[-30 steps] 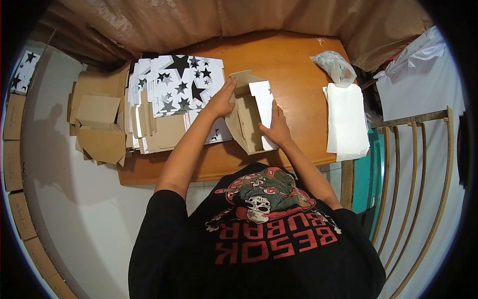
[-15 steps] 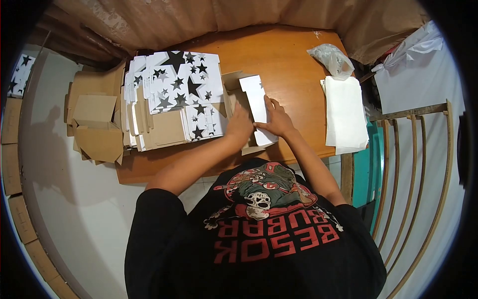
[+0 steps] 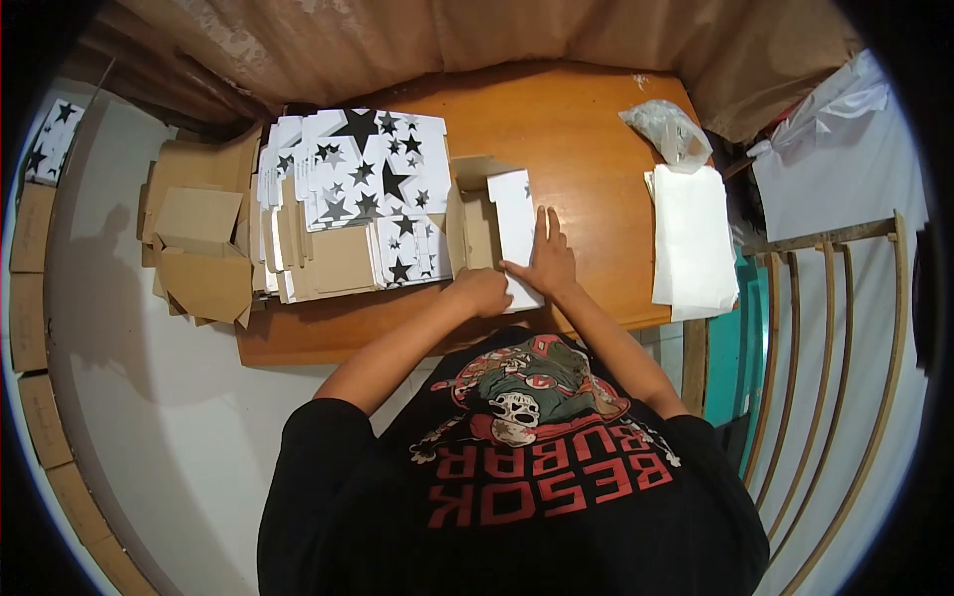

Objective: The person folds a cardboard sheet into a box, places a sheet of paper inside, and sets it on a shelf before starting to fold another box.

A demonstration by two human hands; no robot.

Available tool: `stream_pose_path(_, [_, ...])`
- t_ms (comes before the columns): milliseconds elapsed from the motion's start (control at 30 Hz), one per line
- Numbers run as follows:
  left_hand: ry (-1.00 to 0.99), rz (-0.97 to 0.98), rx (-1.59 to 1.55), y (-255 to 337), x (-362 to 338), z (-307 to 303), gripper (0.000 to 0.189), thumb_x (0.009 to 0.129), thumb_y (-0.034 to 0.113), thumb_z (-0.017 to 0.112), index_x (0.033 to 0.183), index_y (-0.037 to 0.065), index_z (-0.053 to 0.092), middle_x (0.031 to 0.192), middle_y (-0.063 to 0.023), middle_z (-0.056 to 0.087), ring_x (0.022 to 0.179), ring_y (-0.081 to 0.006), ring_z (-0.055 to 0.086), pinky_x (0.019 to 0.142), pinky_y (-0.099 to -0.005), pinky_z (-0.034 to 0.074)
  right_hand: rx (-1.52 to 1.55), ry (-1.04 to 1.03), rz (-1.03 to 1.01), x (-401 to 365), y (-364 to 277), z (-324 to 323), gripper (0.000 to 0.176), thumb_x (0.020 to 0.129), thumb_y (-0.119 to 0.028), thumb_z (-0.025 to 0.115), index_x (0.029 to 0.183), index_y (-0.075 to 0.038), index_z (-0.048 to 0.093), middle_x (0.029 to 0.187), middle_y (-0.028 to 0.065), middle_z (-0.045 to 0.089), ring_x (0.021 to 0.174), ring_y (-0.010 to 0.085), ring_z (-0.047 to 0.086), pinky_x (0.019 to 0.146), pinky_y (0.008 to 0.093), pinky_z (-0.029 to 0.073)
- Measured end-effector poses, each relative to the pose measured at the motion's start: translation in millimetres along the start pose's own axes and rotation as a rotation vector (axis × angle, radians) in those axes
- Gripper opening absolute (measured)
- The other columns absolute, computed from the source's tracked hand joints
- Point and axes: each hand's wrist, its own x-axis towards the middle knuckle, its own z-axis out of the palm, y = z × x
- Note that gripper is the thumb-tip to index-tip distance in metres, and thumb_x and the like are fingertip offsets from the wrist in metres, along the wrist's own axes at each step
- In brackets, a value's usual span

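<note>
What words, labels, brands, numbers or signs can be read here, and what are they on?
"BESOK": red, on the black shirt, upside down in this view.
"BUBAR": same shirt, also red and upside down.
Shirt's circled mark: perhaps "A", too small to be sure.
Marks on far-left brown boxes and star-printed sheets: too small to read.
Open box: no readable text.

Small workroom, stacked cartons [image 3: 350,211], wooden table [image 3: 576,109]
</note>
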Motion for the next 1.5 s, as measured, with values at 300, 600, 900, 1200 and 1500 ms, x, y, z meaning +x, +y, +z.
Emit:
stream_pose_path(300, [0.634, -0.171, -0.391, -16, 46, -38, 0.040, 0.090, 0.016, 0.057, 0.124, -0.004, 0.050, 0.132, -0.0332, 0.055, 0.117, -0.0518, 0.060, 0.101, -0.0552, 0.049, -0.099, 0.078, -0.157, -4, -18, 23, 0.125, 0.071, -0.055, 0.083, 0.165, -0.009, 0.016, 0.169, 0.0229, 0.015, 0.138, 0.0433, 0.041, 0.102, 0.0614, 0.044])
stream_pose_path(600, [0.917, 0.018, -0.760, -94, 82, -45, 0.058, 0.093, 0.004, 0.063, 0.146, 0.001, 0.038, 0.130, -0.0170, 0.055, 0.112, -0.0268, 0.063, 0.095, -0.0380, 0.052, -0.240, -0.053, -0.044, 5, -21, 19, 0.120, 0.079, -0.061, 0.075, 0.166, -0.008, 0.011, 0.173, 0.0150, 0.007, 0.136, 0.0419, 0.043, 0.101, 0.0600, 0.046])
stream_pose_path(900, [0.929, 0.204, -1.372, -62, 63, -82, 0.064, 0.092, -0.003, 0.060, 0.149, 0.003, 0.032, 0.123, -0.0146, 0.053, 0.105, -0.0227, 0.061, 0.097, -0.0372, 0.051, -0.246, 0.058, -0.077, 4, -18, 24, 0.121, 0.075, -0.061, 0.075, 0.165, -0.006, 0.017, 0.171, 0.0185, 0.013, 0.127, 0.0407, 0.048, 0.096, 0.0532, 0.050])
stream_pose_path(1200, [1.043, 0.217, -0.211, -69, 56, -136, 0.046, 0.082, 0.009, 0.074, 0.128, 0.010, 0.068, 0.121, -0.0163, 0.064, 0.113, -0.0346, 0.063, 0.100, -0.0393, 0.051, -0.074, -0.006, -0.048, 1, -8, 14, 0.115, 0.079, -0.053, 0.075, 0.165, -0.006, 0.014, 0.171, 0.0203, 0.014, 0.128, 0.0410, 0.048, 0.101, 0.0539, 0.046])
stream_pose_path(1500, [0.420, -0.004, 0.064, -57, 64, -142, 0.043, 0.081, 0.028, 0.083, 0.123, 0.018, 0.076, 0.123, -0.0138, 0.073, 0.115, -0.0328, 0.068, 0.097, -0.0434, 0.055, 0.138, 0.297, -0.067, 25, -17, -6, 0.105, 0.074, -0.030, 0.082, 0.158, -0.002, 0.026, 0.157, 0.0254, 0.032, 0.121, 0.0445, 0.053, 0.096, 0.0534, 0.050])
